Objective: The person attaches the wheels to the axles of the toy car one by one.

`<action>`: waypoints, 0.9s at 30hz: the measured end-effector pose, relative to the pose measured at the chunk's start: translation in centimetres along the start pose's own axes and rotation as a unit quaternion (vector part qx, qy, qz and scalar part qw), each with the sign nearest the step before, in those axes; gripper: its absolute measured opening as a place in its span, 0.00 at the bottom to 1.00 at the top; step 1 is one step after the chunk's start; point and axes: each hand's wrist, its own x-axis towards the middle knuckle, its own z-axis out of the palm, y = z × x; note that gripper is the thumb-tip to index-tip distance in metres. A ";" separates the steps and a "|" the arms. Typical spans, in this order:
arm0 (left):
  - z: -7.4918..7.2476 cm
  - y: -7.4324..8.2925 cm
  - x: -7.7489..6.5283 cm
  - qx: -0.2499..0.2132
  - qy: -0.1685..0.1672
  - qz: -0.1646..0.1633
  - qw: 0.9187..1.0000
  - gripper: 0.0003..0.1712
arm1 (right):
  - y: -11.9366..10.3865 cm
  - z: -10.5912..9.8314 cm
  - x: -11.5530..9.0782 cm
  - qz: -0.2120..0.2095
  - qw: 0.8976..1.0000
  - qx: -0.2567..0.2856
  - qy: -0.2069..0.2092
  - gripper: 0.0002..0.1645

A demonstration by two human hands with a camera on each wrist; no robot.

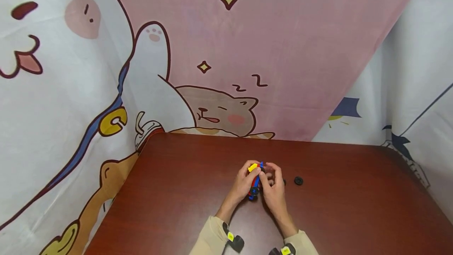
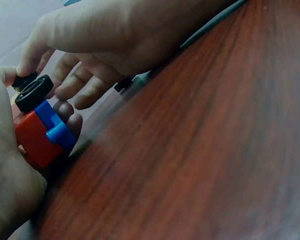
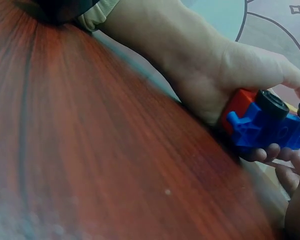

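A small toy car (image 1: pixel 255 184) in red, blue and yellow is held up over the table between both hands. My left hand (image 1: pixel 242 186) grips its body, with fingertips curled under the blue underside in the right wrist view. One black wheel (image 2: pixel 34 93) sits at the near end of the red and blue body (image 3: pixel 262 125). At the far end my right hand (image 1: pixel 275 194) pinches another black wheel (image 2: pixel 24 81) against the car with thumb and fingers. The right hand's other fingers (image 2: pixel 72 82) are loosely bent beside the car. Part of that wheel is hidden by fingertips.
A loose black wheel (image 1: pixel 299 180) lies on the brown wooden table (image 1: pixel 339 207) to the right of the right hand. Another dark piece (image 1: pixel 284 182) shows partly behind that hand's fingers. A printed cloth (image 1: pixel 304 58) hangs along the table's back and left edges.
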 end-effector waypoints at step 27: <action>-0.1 0.7 -0.2 0.024 -0.027 -0.020 0.999 0.22 | -1.1 -0.5 0.0 0.037 0.998 0.037 0.044 0.24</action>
